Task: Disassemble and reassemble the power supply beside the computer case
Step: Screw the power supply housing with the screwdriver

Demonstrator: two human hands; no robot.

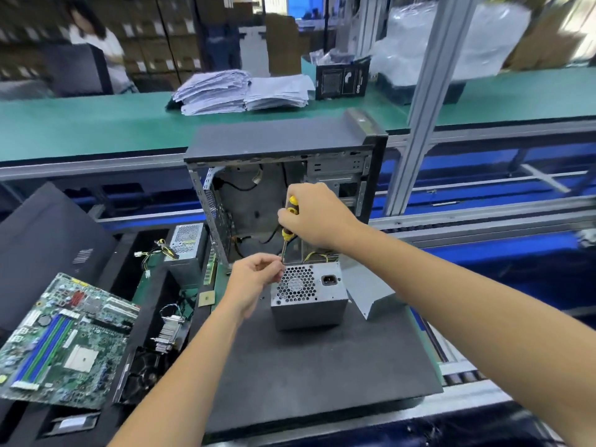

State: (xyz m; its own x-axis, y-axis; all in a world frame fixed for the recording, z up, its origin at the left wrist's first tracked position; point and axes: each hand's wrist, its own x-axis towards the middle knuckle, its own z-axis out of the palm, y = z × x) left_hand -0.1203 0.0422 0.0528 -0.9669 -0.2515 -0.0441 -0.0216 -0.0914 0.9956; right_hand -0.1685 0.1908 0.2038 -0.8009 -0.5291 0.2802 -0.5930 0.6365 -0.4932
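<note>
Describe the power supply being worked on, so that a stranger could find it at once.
Start at the open computer case standing in the middle. On the black mat just in front of it sits a grey power supply, with a screwdriver at its top left corner. Unlike the second supply farther left, it shows a honeycomb fan grille and a power socket.

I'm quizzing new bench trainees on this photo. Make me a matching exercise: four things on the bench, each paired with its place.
Things:
1. screwdriver
2. power supply
3. motherboard
4. computer case

Places:
A. far left, lying tilted
B. on the dark mat, fan grille up
C. upright behind the mat, side open
D. in the right hand

Pairs: 1-D, 2-B, 3-A, 4-C
</note>
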